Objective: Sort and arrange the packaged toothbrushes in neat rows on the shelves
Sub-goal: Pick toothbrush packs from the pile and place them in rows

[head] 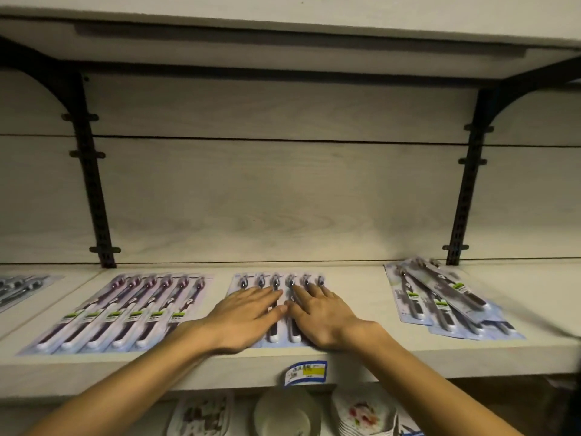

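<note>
A long pale shelf [361, 354] runs across in front of the person, backed by a wood-grain panel with two black slotted brackets [94, 184] holding another board overhead. On the shelf, from left to right, lie four groups of packaged toothbrushes: at the far left edge a partly cut-off grey pack [22, 289]; next a tidy row of purple-headed toothbrushes [125, 313] laid side by side, handles toward the front edge; then, in the middle, a row of blue-backed toothbrushes [283, 280] with dark heads pointing to the back panel; and at the right, well apart, a loose pile of packs [446, 300] lying crosswise over one another at slanted angles. Both bare forearms reach in from below and meet over the middle row. The left hand [243, 316] lies flat on the left half of those packs, fingers straight and close together, pointing up and right. The right hand [317, 316] lies flat on the right half, fingers straight and slightly fanned toward the brush heads. The two thumbs nearly touch at the centre, and neither hand curls round anything. A blue and yellow price label [305, 372] sticks to the shelf's front edge just below the wrists. Beneath the shelf, patterned plates and a bowl [283, 416] sit in shadow.
</note>
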